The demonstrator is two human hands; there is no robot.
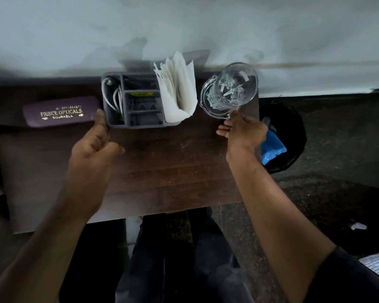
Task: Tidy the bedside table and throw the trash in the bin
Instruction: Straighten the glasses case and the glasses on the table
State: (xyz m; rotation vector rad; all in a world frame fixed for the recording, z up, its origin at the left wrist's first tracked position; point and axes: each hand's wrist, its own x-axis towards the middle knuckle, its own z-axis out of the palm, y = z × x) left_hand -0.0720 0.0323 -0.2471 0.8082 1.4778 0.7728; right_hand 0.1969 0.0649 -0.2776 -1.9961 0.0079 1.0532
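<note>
Both hands: left (96, 141) touching organizer (116, 124), right (243, 130) touching glass (230, 90).

dark wood table (162, 162), clear glossy glass (232, 90), white paper napkins (177, 88).

One purple spectacle case (60, 114), one grey organiser (138, 124), one napkin stack (177, 88), one glass (234, 88), one bin (293, 132), two hands (96, 147).

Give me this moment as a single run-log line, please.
left hand: touching grey organiser | right hand: at glass jug base, grip unclear | bin: holds blue trash
</note>
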